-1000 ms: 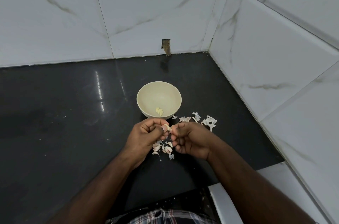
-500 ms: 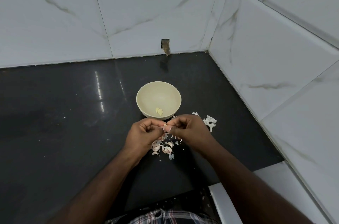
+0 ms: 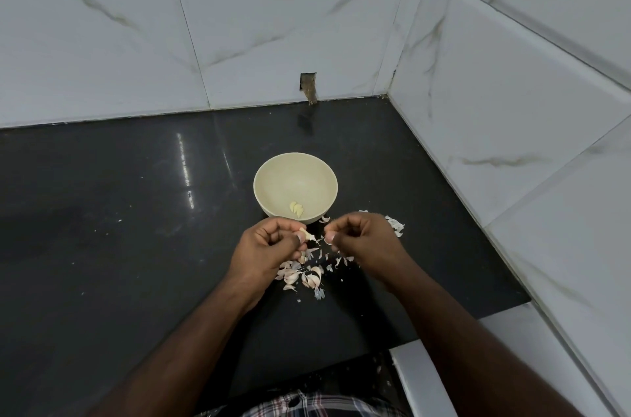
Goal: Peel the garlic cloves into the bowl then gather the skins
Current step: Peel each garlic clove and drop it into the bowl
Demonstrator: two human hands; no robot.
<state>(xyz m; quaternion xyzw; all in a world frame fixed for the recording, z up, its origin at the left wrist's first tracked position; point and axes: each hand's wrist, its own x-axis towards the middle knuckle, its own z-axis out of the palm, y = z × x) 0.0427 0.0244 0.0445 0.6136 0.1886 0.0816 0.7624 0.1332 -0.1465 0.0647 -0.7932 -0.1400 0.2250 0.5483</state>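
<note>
Hands now drawn apart just in front of the bowl (image 3: 295,185) near the counter's (image 3: 112,245) back right corner: left hand (image 3: 269,245) pinching the garlic clove (image 3: 305,234), right hand (image 3: 362,239) pinching a torn-off skin fragment (image 3: 328,235), so peeling is advancing above the skins (image 3: 304,274).

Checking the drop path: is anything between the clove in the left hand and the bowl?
Nothing visible: the garlic clove pinched by the left hand sits just before the open bowl.
</note>
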